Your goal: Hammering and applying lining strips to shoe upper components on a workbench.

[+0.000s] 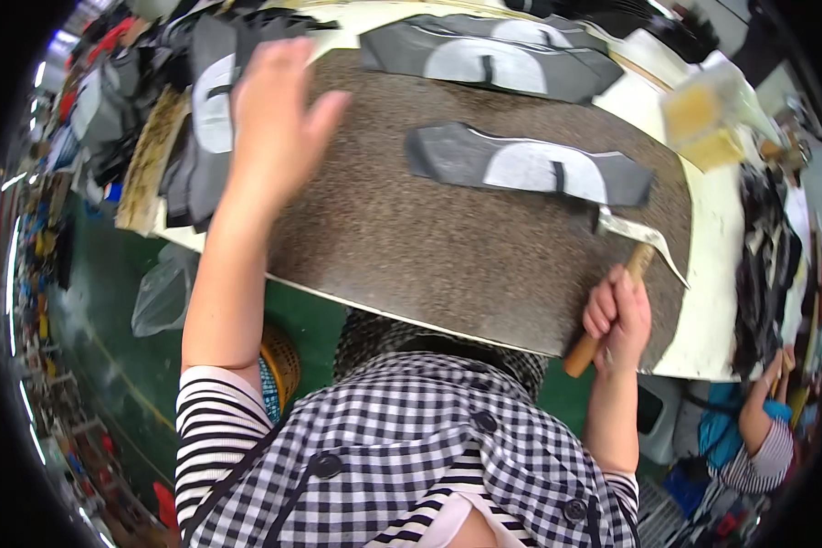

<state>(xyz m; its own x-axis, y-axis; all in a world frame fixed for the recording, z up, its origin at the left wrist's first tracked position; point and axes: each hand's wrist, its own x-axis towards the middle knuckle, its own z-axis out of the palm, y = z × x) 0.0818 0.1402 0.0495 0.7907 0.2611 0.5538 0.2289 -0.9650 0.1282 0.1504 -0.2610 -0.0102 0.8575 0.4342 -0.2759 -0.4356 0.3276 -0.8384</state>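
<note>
My right hand (619,315) is wrapped round the wooden handle of a hammer (632,228) near the table's right front. Its metal head, with a long thin curved end, is just below a grey cut piece (539,169) with a white half-round patch and a short black strip. This piece lies flat on the brown speckled work surface (411,237). My left hand (279,119) reaches to the far left, fingers stretched and thumb apart, holding nothing. It is over or beside a stack of similar grey pieces (212,110); whether it touches them cannot be told.
More grey pieces (489,59) lie overlapped along the far edge. A clear container with yellowish contents (703,114) stands at the far right. Dark material (765,274) is piled along the right side. Below the table's left edge are a basket (281,365) and a clear plastic bag (163,292). Another person's arm (756,420) shows at lower right.
</note>
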